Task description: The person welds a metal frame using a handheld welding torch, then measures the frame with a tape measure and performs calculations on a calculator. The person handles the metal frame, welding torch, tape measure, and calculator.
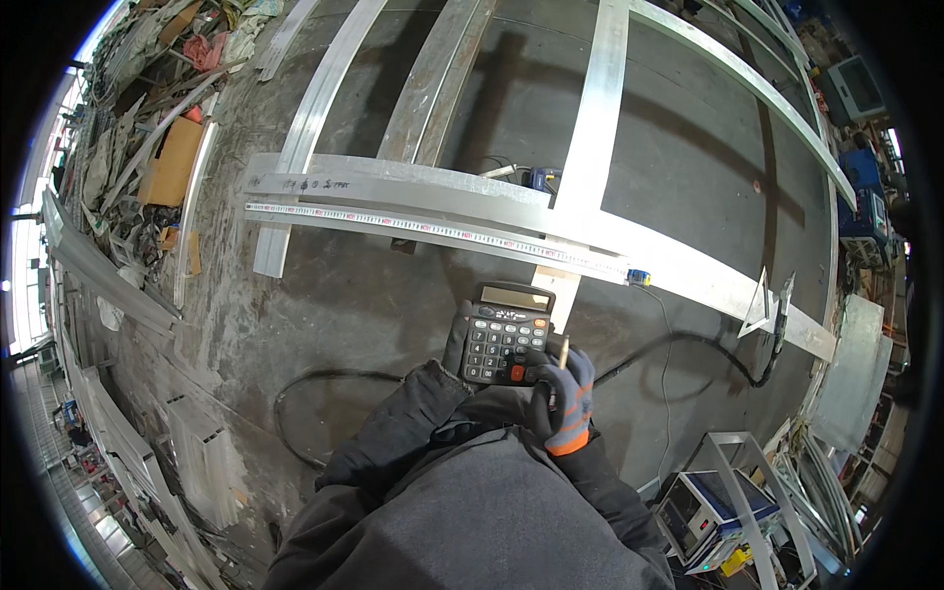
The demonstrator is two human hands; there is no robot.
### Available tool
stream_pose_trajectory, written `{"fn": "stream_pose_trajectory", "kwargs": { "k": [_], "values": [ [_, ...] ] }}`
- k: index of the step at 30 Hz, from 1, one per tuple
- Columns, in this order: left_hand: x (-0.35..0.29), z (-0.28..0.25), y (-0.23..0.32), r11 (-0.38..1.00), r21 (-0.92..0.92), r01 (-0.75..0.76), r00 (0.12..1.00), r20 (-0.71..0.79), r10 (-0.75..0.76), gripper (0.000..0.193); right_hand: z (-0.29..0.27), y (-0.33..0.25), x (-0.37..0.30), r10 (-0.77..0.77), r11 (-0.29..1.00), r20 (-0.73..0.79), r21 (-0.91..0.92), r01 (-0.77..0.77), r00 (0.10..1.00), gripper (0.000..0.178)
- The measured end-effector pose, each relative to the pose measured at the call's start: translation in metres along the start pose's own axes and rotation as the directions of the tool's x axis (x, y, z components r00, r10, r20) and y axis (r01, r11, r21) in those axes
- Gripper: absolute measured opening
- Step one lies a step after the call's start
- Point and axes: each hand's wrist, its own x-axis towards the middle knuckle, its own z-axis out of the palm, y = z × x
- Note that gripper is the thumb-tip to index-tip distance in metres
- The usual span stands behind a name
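Note:
A black desk calculator (506, 339) with a grey display sits in front of my body, and my left hand (456, 339), in a dark glove, is closed round its left side. My right hand (570, 398), in a grey glove with an orange cuff, is closed on a thin pencil-like stick (563, 352). Its fingers are at the calculator's lower right keys. Beyond the calculator, a tape measure (639, 277) has its blade (433, 230) drawn out along a long metal bar (393, 192). A light flat piece (557, 295) lies under that bar.
Several metal bars (595, 108) form a frame ahead. To the right are a triangular metal piece (755, 307) and a black cable (688, 337). A boxy machine (703, 521) stands at lower right. Scrap and cardboard (172, 162) are heaped at left. A blue object (543, 179) lies behind the bar.

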Motion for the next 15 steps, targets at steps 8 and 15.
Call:
{"fn": "stream_pose_trajectory", "kwargs": {
  "k": [8,15],
  "values": [
    [0.006,0.014,0.005,0.994,-0.090,0.057,0.996,0.068,-0.051,0.097,-0.010,0.002,-0.006,-0.010,0.997,0.143,-0.074,0.021,0.990,0.043],
    [0.007,0.000,0.004,0.997,-0.074,0.039,0.999,0.030,-0.037,0.098,-0.007,-0.002,-0.002,0.007,1.000,-0.039,0.004,-0.006,0.999,0.033]
  ]
}}
